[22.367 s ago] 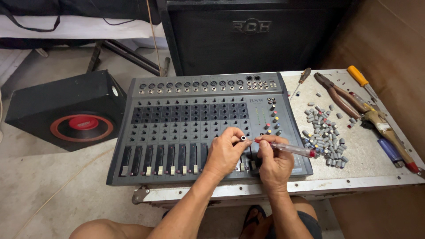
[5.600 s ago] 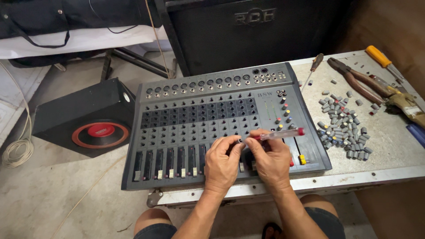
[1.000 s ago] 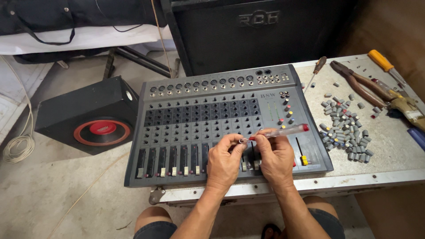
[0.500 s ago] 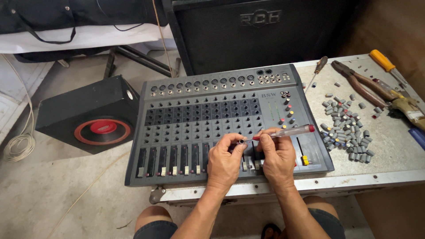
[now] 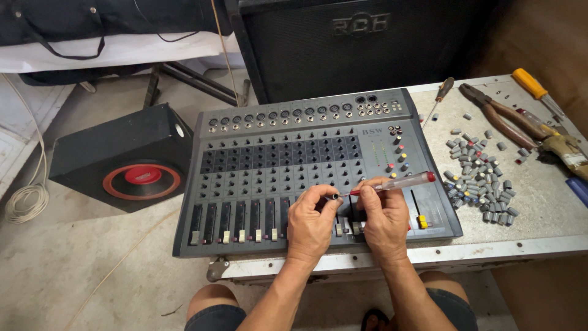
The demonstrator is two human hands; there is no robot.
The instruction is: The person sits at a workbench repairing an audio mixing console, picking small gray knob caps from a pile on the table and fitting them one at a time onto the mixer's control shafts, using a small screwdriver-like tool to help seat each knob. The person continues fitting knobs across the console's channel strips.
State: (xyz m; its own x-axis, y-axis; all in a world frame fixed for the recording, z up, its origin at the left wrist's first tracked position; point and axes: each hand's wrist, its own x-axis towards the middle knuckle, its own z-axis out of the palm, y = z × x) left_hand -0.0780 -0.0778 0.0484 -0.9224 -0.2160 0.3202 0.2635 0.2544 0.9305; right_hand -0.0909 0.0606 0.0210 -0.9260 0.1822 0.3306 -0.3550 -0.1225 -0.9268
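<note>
A grey audio mixer (image 5: 275,165) lies on a worn work table (image 5: 539,227) in the head view. Both hands hover over its lower right faders. My right hand (image 5: 384,217) holds a small clear-handled screwdriver (image 5: 398,182) with a red end cap, its tip pointing left. My left hand (image 5: 311,220) pinches a small dark knob (image 5: 335,196) right at the screwdriver's tip. A yellow fader cap (image 5: 422,222) sits just right of my right hand.
A heap of several grey knobs (image 5: 481,178) lies right of the mixer. Pliers (image 5: 499,116), two more screwdrivers (image 5: 538,89) and other tools rest at the table's far right. A black speaker box (image 5: 131,159) stands on the floor at left, a large black speaker cabinet (image 5: 361,43) behind.
My hands have stayed over the lower right faders. The screwdriver tip and my left fingers have closed together on the small knob; the view shifted slightly.
</note>
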